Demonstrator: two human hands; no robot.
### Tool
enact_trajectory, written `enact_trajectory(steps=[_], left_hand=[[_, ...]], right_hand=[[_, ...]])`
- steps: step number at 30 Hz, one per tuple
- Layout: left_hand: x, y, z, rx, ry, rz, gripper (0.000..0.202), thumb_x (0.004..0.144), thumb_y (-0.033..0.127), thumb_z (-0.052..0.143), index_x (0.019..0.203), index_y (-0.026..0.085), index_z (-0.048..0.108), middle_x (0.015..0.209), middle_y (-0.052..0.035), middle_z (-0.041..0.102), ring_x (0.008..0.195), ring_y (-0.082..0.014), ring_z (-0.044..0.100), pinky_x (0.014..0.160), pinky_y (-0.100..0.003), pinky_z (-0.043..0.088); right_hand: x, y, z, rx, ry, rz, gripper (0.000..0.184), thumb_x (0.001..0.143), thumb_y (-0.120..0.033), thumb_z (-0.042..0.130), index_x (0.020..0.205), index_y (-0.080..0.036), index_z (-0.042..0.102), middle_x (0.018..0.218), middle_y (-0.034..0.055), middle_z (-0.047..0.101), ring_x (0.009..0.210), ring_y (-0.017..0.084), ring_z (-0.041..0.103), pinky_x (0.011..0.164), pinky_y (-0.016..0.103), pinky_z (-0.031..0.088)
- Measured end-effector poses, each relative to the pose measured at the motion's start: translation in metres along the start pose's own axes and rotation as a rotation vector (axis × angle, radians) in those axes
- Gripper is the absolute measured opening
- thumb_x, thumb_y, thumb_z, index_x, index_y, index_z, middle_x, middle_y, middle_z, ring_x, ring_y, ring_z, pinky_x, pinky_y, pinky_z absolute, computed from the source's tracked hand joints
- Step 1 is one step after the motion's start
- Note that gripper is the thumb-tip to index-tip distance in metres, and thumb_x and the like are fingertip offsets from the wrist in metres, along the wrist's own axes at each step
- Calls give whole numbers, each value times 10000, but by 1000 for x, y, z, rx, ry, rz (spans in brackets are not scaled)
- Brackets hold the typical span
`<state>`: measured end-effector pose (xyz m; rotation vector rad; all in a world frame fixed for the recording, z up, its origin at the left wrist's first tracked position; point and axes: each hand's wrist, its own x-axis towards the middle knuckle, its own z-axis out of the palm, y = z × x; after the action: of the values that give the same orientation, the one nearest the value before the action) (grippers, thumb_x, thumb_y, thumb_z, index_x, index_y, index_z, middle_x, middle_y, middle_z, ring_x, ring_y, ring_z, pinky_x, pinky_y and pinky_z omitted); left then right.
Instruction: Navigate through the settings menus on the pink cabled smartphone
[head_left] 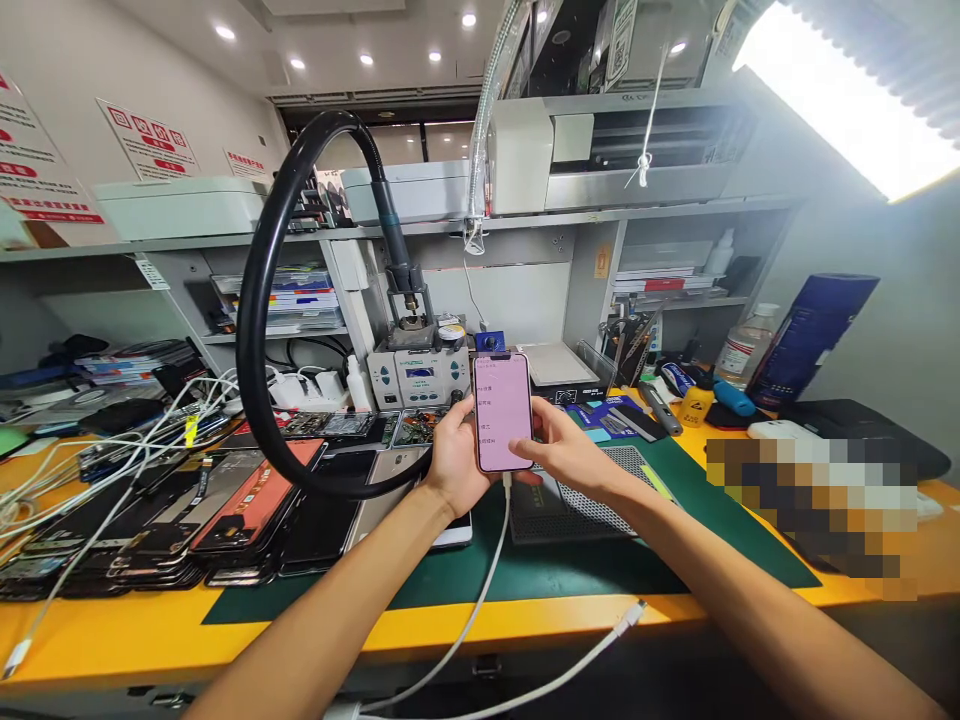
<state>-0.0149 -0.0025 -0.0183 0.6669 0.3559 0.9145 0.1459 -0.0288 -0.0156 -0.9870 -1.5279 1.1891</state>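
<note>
A smartphone (502,405) with a lit pinkish screen and dark lines of text is held upright above the green mat (450,582). My left hand (452,462) is closed around its left side and lower back. On the other side, my right hand (562,445) grips the lower right edge, its thumb over the bottom of the screen; its other fingers are partly hidden behind the phone. A white charging cable (491,585) runs down from the phone's bottom end. Behind and below the hands lies a perforated metal plate (600,490).
Stacks of phone screens (247,500) cover the left of the bench. A thick black hose (251,300) arches up from a hot-air station (420,375). A loose cable plug (630,615) hangs near the front edge. Bottles, including a yellow one (696,402), stand right.
</note>
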Motion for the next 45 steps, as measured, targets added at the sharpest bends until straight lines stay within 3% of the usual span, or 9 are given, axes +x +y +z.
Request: enact_trajectory(steps=[3, 6, 11, 17, 22, 24, 26, 30, 45], left_hand=[[-1, 1, 3, -21, 43, -4, 556, 1043, 465, 351, 1242, 97, 717, 1073, -165, 763, 938, -310, 744, 856, -434, 588], [-2, 1, 5, -22, 77, -7, 561, 1049, 466, 339, 1225, 93, 719, 1057, -165, 765, 936, -307, 743, 851, -433, 589], [-2, 1, 3, -21, 57, -3, 549, 1047, 457, 346, 1295, 109, 692, 1100, -158, 762, 956, -310, 740, 853, -442, 591], [-1, 1, 1, -12, 4, -7, 558, 1046, 464, 352, 1337, 113, 672, 1137, -168, 754, 982, -324, 738, 861, -465, 596], [-2, 1, 1, 5, -75, -36, 577, 1055, 472, 328, 1372, 114, 651, 1148, -178, 748, 989, -330, 739, 835, -480, 608], [-3, 1, 2, 10, -36, -30, 583, 1057, 475, 320, 1369, 111, 651, 1149, -180, 748, 975, -326, 741, 826, -479, 612], [-3, 1, 3, 18, 28, -10, 581, 1057, 474, 325, 1349, 102, 661, 1139, -178, 751, 964, -319, 742, 826, -470, 615], [-3, 1, 5, 24, 14, -4, 570, 1056, 456, 329, 1316, 88, 680, 1133, -177, 754, 962, -311, 740, 830, -458, 616], [-2, 1, 5, 4, -22, -28, 571, 1061, 458, 318, 1370, 116, 655, 1133, -164, 758, 989, -318, 742, 848, -473, 608]], right_hand=[[1, 7, -6, 17, -97, -50, 508, 634, -61, 604, 1104, -240, 533, 891, -36, 588, 632, 104, 523, 508, 234, 433], [1, 8, -8, 55, -133, -53, 495, 644, -65, 595, 1101, -244, 527, 887, -43, 588, 605, 95, 506, 518, 240, 424], [1, -1, -1, -23, 5, -36, 208, 860, -325, 646, 1029, -217, 589, 878, -6, 602, 719, 144, 561, 598, 281, 491], [5, 3, 0, -31, 45, -40, 305, 872, -417, 708, 1086, -215, 628, 930, 17, 657, 779, 165, 597, 654, 298, 508], [10, 8, -7, 136, 83, -8, 483, 973, -626, 471, 988, -190, 677, 898, 51, 691, 814, 183, 616, 704, 318, 509], [9, 7, -9, 112, 59, -2, 401, 931, -571, 568, 946, -186, 677, 866, 41, 689, 792, 177, 614, 708, 314, 497], [8, 6, -10, 29, 31, -13, 240, 837, -405, 700, 941, -191, 669, 828, 12, 678, 736, 160, 605, 682, 296, 473], [5, 3, -10, -85, 16, -23, 219, 741, -222, 711, 952, -202, 656, 788, -16, 670, 658, 142, 589, 634, 277, 440], [8, 6, -10, 69, 53, -12, 295, 910, -494, 633, 929, -202, 676, 890, 22, 658, 808, 166, 603, 709, 306, 494]])
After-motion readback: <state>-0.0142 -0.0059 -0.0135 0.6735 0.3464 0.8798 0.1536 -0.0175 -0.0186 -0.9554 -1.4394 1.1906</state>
